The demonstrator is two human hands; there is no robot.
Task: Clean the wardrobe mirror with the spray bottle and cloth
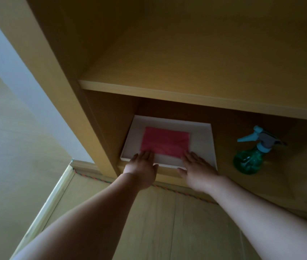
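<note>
- Reaching into the lower compartment of the yellow-brown wooden wardrobe [100, 128], both bare forearms stretched forward from the bottom of the view.
- The left hand [141, 167] lay palm down, fingers straight and close together, over the front rim of the shallow white rectangular tray [201, 139].
- The right hand [198, 167] lay the same way, flat and unclenched, thumb out to the side, over the same rim further right.
- The folded pink rectangular cloth [165, 140] lay flat in the middle of the tray. The fingertips of both hands seemed to touch its near corners, though the dim light left that contact unsure.
- The translucent green plastic spray bottle with a pale blue trigger head [252, 156] stood upright on the same compartment floor. It was to the right of the tray and apart from it, with its nozzle pointing left.
- A wooden shelf board [186, 96] ran above the tray and bottle.
- Pale wood-grain floor [167, 222] lay below the arms, with a red-and-green twisted cord [92, 178] running along the wardrobe's base.
</note>
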